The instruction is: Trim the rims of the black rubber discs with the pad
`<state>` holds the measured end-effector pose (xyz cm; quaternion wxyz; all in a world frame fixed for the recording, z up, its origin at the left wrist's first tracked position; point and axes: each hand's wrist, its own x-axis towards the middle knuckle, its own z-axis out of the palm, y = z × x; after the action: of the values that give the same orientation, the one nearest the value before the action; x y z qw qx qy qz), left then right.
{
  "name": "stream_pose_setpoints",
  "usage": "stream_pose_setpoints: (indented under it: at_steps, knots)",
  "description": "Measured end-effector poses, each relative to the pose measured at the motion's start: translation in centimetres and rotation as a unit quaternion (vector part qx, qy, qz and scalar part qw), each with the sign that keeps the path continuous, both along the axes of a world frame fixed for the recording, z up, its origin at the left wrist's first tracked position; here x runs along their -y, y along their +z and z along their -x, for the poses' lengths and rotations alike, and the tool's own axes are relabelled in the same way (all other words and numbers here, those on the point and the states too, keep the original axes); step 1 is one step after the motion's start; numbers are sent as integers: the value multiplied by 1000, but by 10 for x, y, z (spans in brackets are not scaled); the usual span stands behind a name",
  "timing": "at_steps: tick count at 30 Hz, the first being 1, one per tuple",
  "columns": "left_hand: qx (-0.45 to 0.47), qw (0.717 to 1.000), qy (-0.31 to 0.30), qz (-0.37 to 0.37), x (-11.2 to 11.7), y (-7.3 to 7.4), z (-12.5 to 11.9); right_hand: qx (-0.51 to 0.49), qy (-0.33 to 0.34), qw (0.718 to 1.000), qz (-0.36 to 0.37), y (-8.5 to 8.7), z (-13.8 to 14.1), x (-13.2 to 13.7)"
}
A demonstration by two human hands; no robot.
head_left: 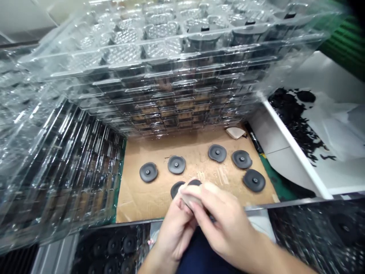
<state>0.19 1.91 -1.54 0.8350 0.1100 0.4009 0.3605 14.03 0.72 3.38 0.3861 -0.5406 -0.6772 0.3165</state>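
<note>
My left hand and my right hand meet over the near edge of the cardboard. Both are closed, fingers pressed together around a small greyish piece; the fingers cover most of it, so its kind does not show. Just beyond my fingertips lie two dark grey rounded discs, partly hidden: one disc on the left and another disc behind the right fingers. More such discs with a small central hub rest on the cardboard, such as a disc and a disc.
A tall stack of clear plastic trays stands behind the cardboard, another stack on the left. At right, a white bin holds black scraps. A white wedge-shaped piece and a black marker-like stick lie at the back right.
</note>
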Motion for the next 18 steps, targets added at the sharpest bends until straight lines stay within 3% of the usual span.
stream_pose_setpoints:
  at_steps: [3,6,8,11,13,15,18]
  knots:
    - [-24,1000,-8,-2,-2,7,-2,13,70,994,77,7,6,-2]
    - [-12,1000,-19,-11,-4,13,-4,29,-4,999,-12,6,7,-5]
    - [0,1000,-27,-11,-3,15,-2,13,1,999,-41,9,4,-1]
    - [-1,999,-44,13,-1,18,4,-18,81,995,54,17,-10,13]
    - [-3,998,-61,29,0,18,5,11,60,993,97,22,-20,21]
    - [1,997,-71,39,1,17,4,78,4,995,63,23,-27,22]
    - [22,995,-83,50,1,14,0,127,-4,988,-90,16,-33,13]
